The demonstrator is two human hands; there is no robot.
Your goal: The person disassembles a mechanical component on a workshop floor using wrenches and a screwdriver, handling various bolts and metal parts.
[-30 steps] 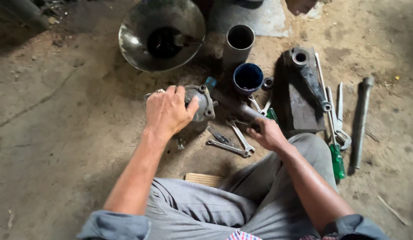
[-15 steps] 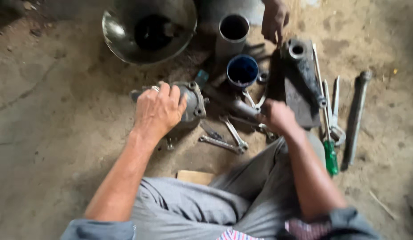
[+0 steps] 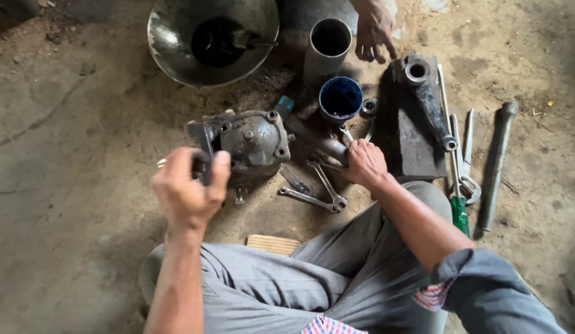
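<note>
Down on the dirt floor (image 3: 64,185), a person in grey trousers sits w/ a greasy cast-metal housing (image 3: 250,142) in front of the knees. Left hand (image 3: 188,192) is raised just beside it, fingers curled shut round a small dark part (image 3: 202,168); can't tell what the part is. Right hand (image 3: 363,162) rests at the far end of the shaft (image 3: 318,141) sticking out of the housing's right side, fingers wrapped round it.

Housing looks heavy, stiff, oil-slick: probably a two-hand lift, best gripped by the bolted flange or under the body, not by the oily shaft alone, which could slide through the palm.

Two spanners (image 3: 315,192) lie crossed between housing and right knee, touching each other. Blue-rimmed cup (image 3: 340,99) stands behind the shaft, a grey pipe section (image 3: 327,52) further back, and a big metal bowl (image 3: 176,49) w/ dark oil to its left. Right of the hand: a dark metal block (image 3: 411,145) w/ a lever arm on top, then a green-handled screwdriver (image 3: 459,213), pliers (image 3: 467,161) and a long bar (image 3: 496,167). A second person's hand (image 3: 374,31) reaches in at top, near the pipe. Small wood piece (image 3: 274,244) sits by the left thigh.
</note>
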